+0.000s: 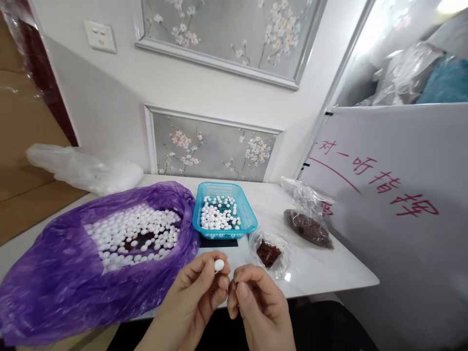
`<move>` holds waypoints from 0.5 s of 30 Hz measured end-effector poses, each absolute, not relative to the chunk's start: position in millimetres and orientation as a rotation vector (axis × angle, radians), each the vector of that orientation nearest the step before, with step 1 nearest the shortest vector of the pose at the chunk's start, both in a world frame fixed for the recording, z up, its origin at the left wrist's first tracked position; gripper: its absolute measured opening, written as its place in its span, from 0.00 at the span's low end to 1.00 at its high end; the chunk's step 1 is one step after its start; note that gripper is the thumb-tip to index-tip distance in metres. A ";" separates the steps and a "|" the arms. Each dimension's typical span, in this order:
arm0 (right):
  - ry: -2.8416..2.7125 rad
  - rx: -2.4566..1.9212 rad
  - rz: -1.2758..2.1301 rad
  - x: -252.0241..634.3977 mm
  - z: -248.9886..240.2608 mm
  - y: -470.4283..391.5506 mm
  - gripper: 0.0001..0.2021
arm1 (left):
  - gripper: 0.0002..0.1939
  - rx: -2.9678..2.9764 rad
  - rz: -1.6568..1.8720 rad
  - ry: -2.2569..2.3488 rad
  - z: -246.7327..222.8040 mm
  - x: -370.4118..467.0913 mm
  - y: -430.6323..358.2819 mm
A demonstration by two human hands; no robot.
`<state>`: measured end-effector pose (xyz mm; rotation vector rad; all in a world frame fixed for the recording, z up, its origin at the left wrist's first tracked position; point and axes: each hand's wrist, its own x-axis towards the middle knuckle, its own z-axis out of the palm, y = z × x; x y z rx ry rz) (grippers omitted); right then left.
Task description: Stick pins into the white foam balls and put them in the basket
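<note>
A: Where is the small, smooth white oval ball (219, 265)?
B: In the left hand (197, 295), above the near edge of the counter (340, 275); thumb and forefinger pinch it, and most of its face shows.
A: And the right hand (261, 302)?
B: Just beside the left; thumb and forefinger are pressed together on a tiny dark brown piece (236, 283); it is too small for me to tell its exact shape.
A: What lies nearest beyond them?
B: A light-blue perforated plastic basket (251, 223), holding a loose layer of similar white balls (215, 218); a flat black object (223, 243) shows at its near side; to the right of that, a clear plastic wrapping (285, 243) sits around a heap of reddish-brown bits (268, 253).
A: Farther out?
B: On the left, a large crinkled purple plastic bag (69, 292) spreads open, with many more white balls (120, 226) inside, and it touches the basket or nearly so; behind it rests a crumpled whitish plastic bag (87, 170); on the right, a clear plastic bag (305, 192) slumps, its bottom filled with brown material (307, 228); beyond stands a white panel (395, 253) with red handwriting (387, 180).
</note>
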<state>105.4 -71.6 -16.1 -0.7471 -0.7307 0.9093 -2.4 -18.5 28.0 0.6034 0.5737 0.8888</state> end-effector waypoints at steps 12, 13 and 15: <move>-0.845 -0.881 0.718 130.7 -34.6 -77.0 0.13 | 0.13 0.920 0.869 0.479 38.4 30.8 -1.1; -0.848 -0.885 0.717 130.2 -35.4 -76.9 0.14 | 0.12 0.963 0.880 0.484 37.0 31.6 -0.7; -0.850 -0.896 0.723 128.4 -36.4 -76.1 0.15 | 0.12 1.033 0.923 0.513 34.7 32.2 -0.2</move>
